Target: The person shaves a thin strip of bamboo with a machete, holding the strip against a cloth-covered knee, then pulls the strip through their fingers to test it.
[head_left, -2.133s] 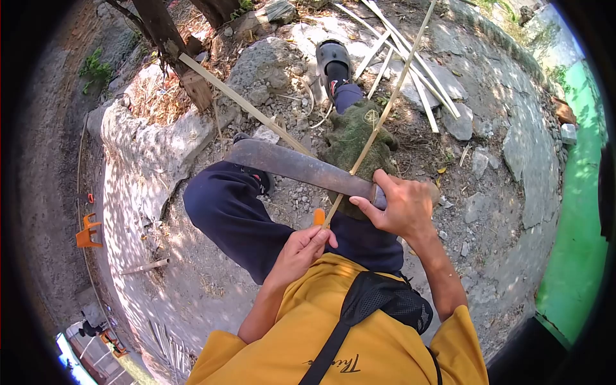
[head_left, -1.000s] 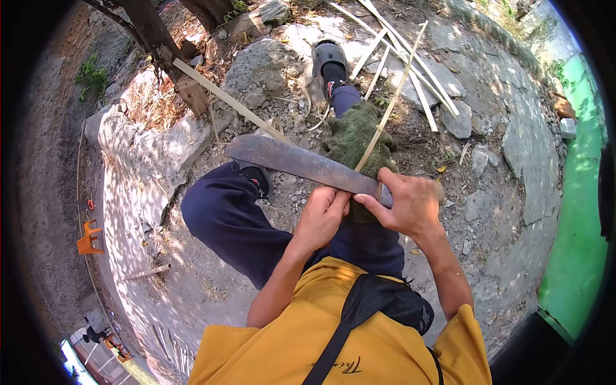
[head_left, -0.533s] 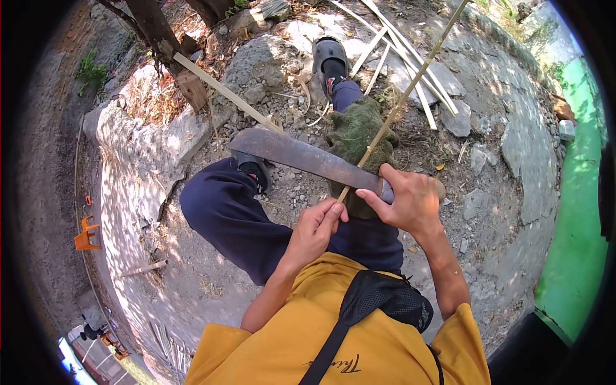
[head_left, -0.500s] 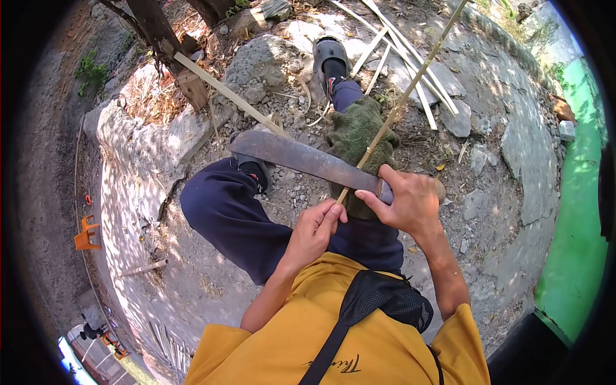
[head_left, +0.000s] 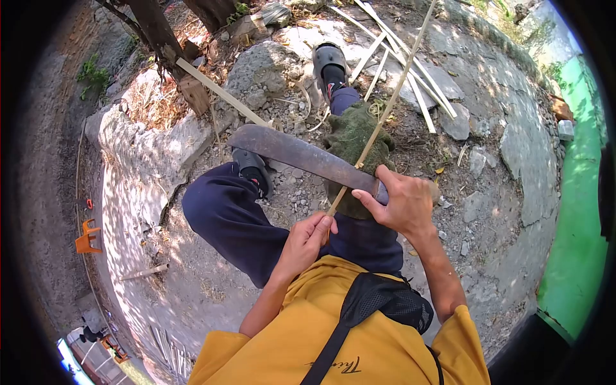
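My left hand (head_left: 307, 242) is closed on the near end of a long, thin bamboo strip (head_left: 396, 96), thumb pressed on top. The strip runs away from me, up to the right, across a green cloth (head_left: 356, 131) draped over my leg. My right hand (head_left: 405, 200) grips the handle of a machete (head_left: 295, 154), its thumb stretched toward the blade's base. The dark, wide blade points left and lies across the strip, hiding a short piece of it. The handle is mostly hidden by my fingers.
Several pale split strips (head_left: 420, 77) lie on the ground ahead. Another strip (head_left: 221, 93) leans near a tree trunk (head_left: 154, 29) and a broken concrete block (head_left: 154, 138). A short stick (head_left: 144, 272) and an orange chair (head_left: 88, 237) are at left; a green wall (head_left: 574, 224) stands at right.
My left hand has shifted slightly left and down toward me with the strip. The strip's far part has swung left. The machete has moved only slightly.
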Action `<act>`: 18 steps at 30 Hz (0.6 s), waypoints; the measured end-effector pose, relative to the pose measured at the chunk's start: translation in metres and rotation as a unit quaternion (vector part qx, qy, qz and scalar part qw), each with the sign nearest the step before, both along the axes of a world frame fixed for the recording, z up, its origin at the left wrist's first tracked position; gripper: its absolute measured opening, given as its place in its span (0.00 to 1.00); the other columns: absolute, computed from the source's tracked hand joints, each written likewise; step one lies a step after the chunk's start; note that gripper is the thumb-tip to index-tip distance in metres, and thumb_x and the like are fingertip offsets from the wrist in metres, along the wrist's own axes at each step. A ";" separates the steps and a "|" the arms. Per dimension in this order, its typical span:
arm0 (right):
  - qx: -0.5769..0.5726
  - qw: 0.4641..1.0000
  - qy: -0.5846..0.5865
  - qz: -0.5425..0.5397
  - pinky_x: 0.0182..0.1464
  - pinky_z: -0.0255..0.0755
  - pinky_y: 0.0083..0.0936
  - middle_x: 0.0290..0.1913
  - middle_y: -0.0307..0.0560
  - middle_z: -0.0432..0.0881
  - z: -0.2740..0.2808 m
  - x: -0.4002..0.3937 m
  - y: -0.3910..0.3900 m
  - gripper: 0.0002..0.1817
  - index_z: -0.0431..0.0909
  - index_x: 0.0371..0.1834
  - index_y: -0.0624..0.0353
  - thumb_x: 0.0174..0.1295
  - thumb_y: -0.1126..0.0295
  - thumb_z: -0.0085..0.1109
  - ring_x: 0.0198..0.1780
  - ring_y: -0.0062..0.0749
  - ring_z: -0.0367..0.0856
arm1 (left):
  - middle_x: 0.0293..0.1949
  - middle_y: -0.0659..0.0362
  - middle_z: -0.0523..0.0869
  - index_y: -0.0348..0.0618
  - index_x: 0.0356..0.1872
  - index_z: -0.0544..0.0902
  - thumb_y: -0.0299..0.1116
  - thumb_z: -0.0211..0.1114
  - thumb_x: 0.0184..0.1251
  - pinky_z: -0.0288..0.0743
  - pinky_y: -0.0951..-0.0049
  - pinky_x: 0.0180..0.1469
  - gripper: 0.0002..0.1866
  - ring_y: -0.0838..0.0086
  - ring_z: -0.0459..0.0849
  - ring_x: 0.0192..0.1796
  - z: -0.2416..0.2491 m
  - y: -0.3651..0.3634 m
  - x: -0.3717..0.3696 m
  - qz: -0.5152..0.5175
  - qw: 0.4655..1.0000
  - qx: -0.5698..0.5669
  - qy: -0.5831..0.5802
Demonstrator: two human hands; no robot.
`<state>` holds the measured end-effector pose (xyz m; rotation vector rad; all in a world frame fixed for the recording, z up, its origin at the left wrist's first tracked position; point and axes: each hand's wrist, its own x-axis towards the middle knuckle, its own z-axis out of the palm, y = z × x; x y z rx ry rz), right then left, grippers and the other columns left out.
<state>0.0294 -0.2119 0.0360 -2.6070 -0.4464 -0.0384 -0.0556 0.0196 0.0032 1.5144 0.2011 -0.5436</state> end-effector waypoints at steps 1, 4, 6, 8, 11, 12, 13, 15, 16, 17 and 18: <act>0.002 1.000 0.001 0.003 0.27 0.77 0.45 0.25 0.51 0.86 0.000 0.000 -0.002 0.30 0.79 0.36 0.56 0.66 0.37 0.70 0.26 0.53 0.87 | 0.20 0.68 0.67 0.40 0.38 0.81 0.37 0.54 0.90 0.57 0.74 0.28 0.17 0.84 0.63 0.24 -0.001 -0.002 0.004 -0.001 1.000 0.000 -0.001; 0.002 1.000 0.003 0.007 0.28 0.78 0.45 0.25 0.51 0.86 -0.003 -0.001 -0.006 0.30 0.79 0.36 0.56 0.65 0.37 0.70 0.26 0.54 0.87 | 0.20 0.68 0.68 0.39 0.39 0.82 0.37 0.54 0.90 0.58 0.74 0.28 0.17 0.84 0.64 0.24 -0.003 -0.010 0.015 -0.006 1.000 0.018 -0.017; 0.000 1.000 0.005 0.010 0.28 0.78 0.45 0.25 0.51 0.86 -0.005 -0.001 -0.008 0.30 0.79 0.35 0.56 0.65 0.36 0.71 0.26 0.54 0.87 | 0.20 0.68 0.71 0.39 0.39 0.82 0.37 0.55 0.89 0.60 0.73 0.29 0.16 0.85 0.67 0.24 -0.003 -0.015 0.022 -0.022 0.998 0.039 -0.032; 0.000 1.000 0.007 0.022 0.28 0.78 0.45 0.25 0.52 0.86 -0.005 -0.001 -0.009 0.31 0.78 0.35 0.56 0.65 0.36 0.70 0.26 0.54 0.87 | 0.21 0.70 0.69 0.39 0.40 0.82 0.38 0.54 0.90 0.58 0.75 0.28 0.16 0.86 0.64 0.25 -0.008 -0.026 0.031 -0.009 0.999 0.018 -0.050; -0.006 0.999 0.020 0.026 0.28 0.78 0.46 0.25 0.52 0.86 -0.003 -0.001 -0.008 0.31 0.78 0.35 0.56 0.64 0.35 0.70 0.26 0.55 0.87 | 0.22 0.73 0.67 0.39 0.40 0.82 0.38 0.54 0.91 0.56 0.77 0.28 0.17 0.88 0.62 0.25 -0.014 -0.040 0.047 0.007 0.996 0.023 -0.086; -0.007 0.999 0.020 0.027 0.28 0.78 0.46 0.25 0.52 0.86 -0.001 0.000 -0.009 0.31 0.78 0.35 0.56 0.64 0.35 0.70 0.26 0.55 0.87 | 0.22 0.72 0.68 0.39 0.39 0.82 0.38 0.55 0.91 0.56 0.77 0.28 0.17 0.88 0.63 0.25 -0.015 -0.042 0.051 0.007 0.993 0.050 -0.109; -0.012 0.999 0.021 0.023 0.28 0.78 0.46 0.25 0.52 0.86 0.001 0.002 -0.010 0.31 0.78 0.36 0.56 0.65 0.35 0.70 0.27 0.55 0.87 | 0.22 0.72 0.68 0.39 0.39 0.82 0.38 0.55 0.91 0.56 0.77 0.28 0.17 0.88 0.63 0.25 -0.014 -0.043 0.052 0.006 0.993 0.049 -0.109; -0.015 0.999 0.024 0.019 0.29 0.78 0.46 0.26 0.53 0.86 0.001 0.002 -0.011 0.31 0.78 0.36 0.55 0.65 0.35 0.70 0.27 0.55 0.88 | 0.22 0.71 0.69 0.39 0.38 0.80 0.38 0.55 0.91 0.56 0.76 0.28 0.17 0.87 0.64 0.25 -0.010 -0.044 0.051 0.007 0.992 0.035 -0.125; -0.009 1.000 0.027 0.011 0.29 0.78 0.46 0.26 0.53 0.86 -0.001 0.004 -0.013 0.31 0.78 0.36 0.55 0.65 0.35 0.70 0.27 0.55 0.88 | 0.22 0.71 0.69 0.39 0.38 0.80 0.38 0.55 0.91 0.56 0.76 0.28 0.17 0.87 0.64 0.25 -0.010 -0.042 0.049 0.006 0.992 0.035 -0.124; -0.004 1.000 0.031 0.003 0.29 0.78 0.47 0.26 0.53 0.87 -0.002 0.004 -0.014 0.31 0.78 0.36 0.55 0.65 0.35 0.70 0.28 0.54 0.88 | 0.21 0.66 0.70 0.38 0.37 0.80 0.37 0.55 0.89 0.58 0.72 0.29 0.17 0.83 0.65 0.25 -0.011 -0.039 0.046 -0.006 0.993 0.047 -0.107; -0.004 0.999 0.034 0.002 0.29 0.78 0.47 0.26 0.53 0.87 -0.002 0.004 -0.015 0.31 0.78 0.36 0.55 0.65 0.35 0.70 0.28 0.54 0.88 | 0.21 0.61 0.70 0.37 0.37 0.80 0.36 0.56 0.88 0.60 0.68 0.30 0.16 0.78 0.67 0.25 -0.011 -0.036 0.040 -0.017 0.994 0.060 -0.089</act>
